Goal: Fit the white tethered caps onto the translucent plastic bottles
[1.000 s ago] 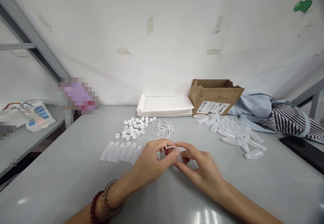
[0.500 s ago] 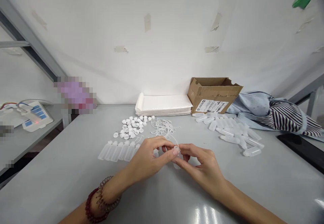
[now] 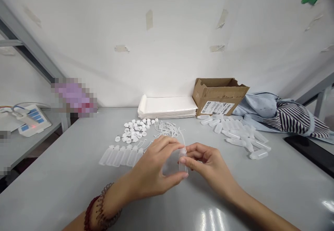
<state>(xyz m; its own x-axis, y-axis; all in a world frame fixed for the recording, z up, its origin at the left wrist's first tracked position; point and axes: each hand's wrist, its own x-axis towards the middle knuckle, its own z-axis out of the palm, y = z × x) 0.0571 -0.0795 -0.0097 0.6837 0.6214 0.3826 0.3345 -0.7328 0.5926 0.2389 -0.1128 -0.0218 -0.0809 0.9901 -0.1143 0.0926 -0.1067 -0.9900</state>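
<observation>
Between my hands a small clear plastic bottle [image 3: 183, 168] stands nearly upright, with a thin white tube [image 3: 184, 137] rising from its top. My right hand [image 3: 208, 159] pinches the bottle near its neck with thumb and fingers. Spanning it from the other side, my left hand [image 3: 153, 166] has its fingertips at the top and its thumb at the base. A row of similar bottles [image 3: 117, 156] lies left of my left hand, which partly covers the row. White caps [image 3: 134, 130] form a heap behind the row, beside a tangle of thin white tubes [image 3: 167, 129].
A stack of white envelopes [image 3: 167, 106] and an open cardboard box [image 3: 221, 97] stand against the wall. Loose bottles [image 3: 240, 130] lie at right, near bundled cloth [image 3: 294, 114] and a black phone [image 3: 310, 154]. A white device [image 3: 35, 119] sits on the left shelf.
The bottle has been tipped more upright, showing its body. My left thumb has moved down from its neck to its base, and my right thumb now presses higher on its front.
</observation>
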